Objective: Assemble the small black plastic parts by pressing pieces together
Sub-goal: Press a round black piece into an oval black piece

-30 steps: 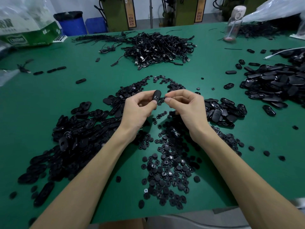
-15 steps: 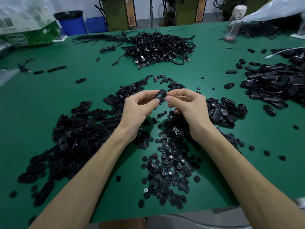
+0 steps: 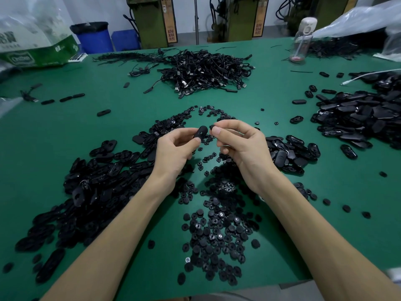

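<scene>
— What have you got?
— Your left hand [image 3: 175,148] pinches a smooth oval black shell [image 3: 201,132], and your thumb hides its lower end.
— And at its 3 o'clock?
— Your right hand [image 3: 240,146] pinches a tiny round piece [image 3: 212,127], mostly hidden, over the green table [image 3: 130,122].

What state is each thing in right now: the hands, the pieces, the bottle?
left hand: grips the oval piece.
right hand: pinches the small round piece.
oval piece: held above the table, not yet joined.
small round piece: held beside the oval piece.
bottle: upright.
</scene>
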Tool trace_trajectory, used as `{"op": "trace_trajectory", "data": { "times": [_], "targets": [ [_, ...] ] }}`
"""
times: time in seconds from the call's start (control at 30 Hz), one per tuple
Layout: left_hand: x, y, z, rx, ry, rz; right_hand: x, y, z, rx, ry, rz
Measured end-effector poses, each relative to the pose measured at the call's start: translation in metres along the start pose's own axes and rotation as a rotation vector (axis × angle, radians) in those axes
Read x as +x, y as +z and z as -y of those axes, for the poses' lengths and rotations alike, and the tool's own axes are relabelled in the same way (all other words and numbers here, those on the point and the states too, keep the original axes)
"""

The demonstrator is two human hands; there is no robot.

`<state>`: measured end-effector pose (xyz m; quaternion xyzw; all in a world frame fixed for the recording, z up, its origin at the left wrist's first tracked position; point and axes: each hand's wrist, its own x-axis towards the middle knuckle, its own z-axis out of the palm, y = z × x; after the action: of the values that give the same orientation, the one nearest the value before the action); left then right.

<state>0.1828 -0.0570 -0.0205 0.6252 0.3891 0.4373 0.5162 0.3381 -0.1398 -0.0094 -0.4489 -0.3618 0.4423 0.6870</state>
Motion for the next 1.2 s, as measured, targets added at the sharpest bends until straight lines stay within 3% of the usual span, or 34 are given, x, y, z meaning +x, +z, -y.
{"op": "trace_trajectory", "data": {
  "times": [0.2,0.43,0.93,1.2],
  "targets": [
    [-0.001,0.001,0.0,0.029,0.05,0.041,0.0,0.001,-0.005,-0.378,-0.161,-0.133],
    [-0.004,0.004,-0.002,0.035,0.083,0.081,-0.002,0.004,-0.008,-0.69,-0.254,-0.162],
    [-0.006,0.003,-0.004,0.011,0.072,0.183,-0.006,0.007,-0.007,-0.834,-0.345,-0.199],
    [-0.005,0.003,-0.002,-0.066,0.004,0.066,-0.006,0.011,-0.01,-0.891,-0.412,-0.027]
  ]
}}
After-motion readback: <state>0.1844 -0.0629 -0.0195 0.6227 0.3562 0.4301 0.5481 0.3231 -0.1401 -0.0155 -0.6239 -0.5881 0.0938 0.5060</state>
